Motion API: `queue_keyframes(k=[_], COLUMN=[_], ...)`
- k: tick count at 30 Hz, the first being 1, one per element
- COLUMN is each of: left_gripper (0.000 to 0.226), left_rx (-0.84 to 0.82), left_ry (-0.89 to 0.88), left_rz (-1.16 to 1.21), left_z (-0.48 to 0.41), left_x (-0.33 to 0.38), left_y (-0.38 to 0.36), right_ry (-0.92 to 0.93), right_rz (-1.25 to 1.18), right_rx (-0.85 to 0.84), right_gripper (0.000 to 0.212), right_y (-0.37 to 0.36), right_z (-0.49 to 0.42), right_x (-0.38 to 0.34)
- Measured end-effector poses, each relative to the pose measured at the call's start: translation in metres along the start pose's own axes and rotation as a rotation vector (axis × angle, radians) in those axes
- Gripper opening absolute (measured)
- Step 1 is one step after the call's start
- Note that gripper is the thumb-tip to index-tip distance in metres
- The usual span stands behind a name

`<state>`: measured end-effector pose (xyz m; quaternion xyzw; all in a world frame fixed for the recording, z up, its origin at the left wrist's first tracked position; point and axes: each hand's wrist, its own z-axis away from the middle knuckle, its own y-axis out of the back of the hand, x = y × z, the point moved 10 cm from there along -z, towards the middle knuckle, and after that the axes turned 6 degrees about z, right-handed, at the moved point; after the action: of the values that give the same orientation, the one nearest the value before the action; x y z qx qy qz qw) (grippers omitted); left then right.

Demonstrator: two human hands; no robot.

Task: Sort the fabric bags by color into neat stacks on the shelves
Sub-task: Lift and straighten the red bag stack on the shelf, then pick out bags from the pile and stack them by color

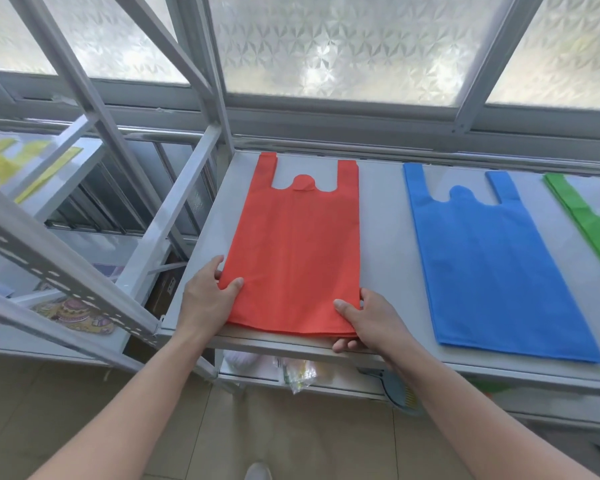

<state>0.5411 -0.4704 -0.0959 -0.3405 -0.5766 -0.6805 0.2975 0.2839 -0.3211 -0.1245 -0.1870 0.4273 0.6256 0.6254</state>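
Note:
A stack of red fabric bags lies flat on the grey shelf, handles pointing toward the window. My left hand pinches its near left corner, thumb on top. My right hand pinches the near right corner, thumb on the fabric and fingers under the edge. To the right lies a blue bag stack, apart from the red one. A green bag sits at the far right, cut off by the frame. Yellow bags rest on another shelf at the far left.
A slanted metal rack frame stands left of the shelf. Frosted windows run behind. A lower shelf holds plastic packets and a blue-green object. Tiled floor lies below.

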Motion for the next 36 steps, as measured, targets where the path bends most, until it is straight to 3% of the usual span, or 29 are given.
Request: queue_keyframes(k=[3,7,13,17,22,30,36], left_gripper=[0.073,0.083,0.094,0.1,0.098,0.106,0.103], left_rx=[-0.049,-0.103,-0.082,0.039,0.106,0.316,0.409], left_ry=[-0.026,-0.173,-0.424,-0.505,-0.534,-0.238,-0.12], left_rz=[-0.024,-0.213,-0.371,-0.459,-0.502,-0.556,-0.615], left_z=[0.012,0.055,0.131,0.189,0.248,0.265,0.264], left_x=[-0.001,0.019,0.087,0.123,0.12,0.008,-0.067], left_y=[0.005,0.02,0.078,0.126,0.17,0.296,0.409], right_ry=[-0.014,0.201,0.545,0.726,0.907,1.16,1.253], right_rz=[0.036,0.596,1.042,1.172,1.161,1.213,1.261], right_rx=[0.03,0.223,0.402,0.42,0.359,0.178,0.053], right_gripper=[0.024,0.033,0.074,0.085,0.086,0.084,0.082], right_y=[0.009,0.047,0.052,0.012,-0.062,-0.214,-0.341], right_z=[0.012,0.047,0.141,0.206,0.267,0.302,0.306], right_x=[0.0,-0.02,-0.09,-0.138,-0.186,-0.245,-0.293])
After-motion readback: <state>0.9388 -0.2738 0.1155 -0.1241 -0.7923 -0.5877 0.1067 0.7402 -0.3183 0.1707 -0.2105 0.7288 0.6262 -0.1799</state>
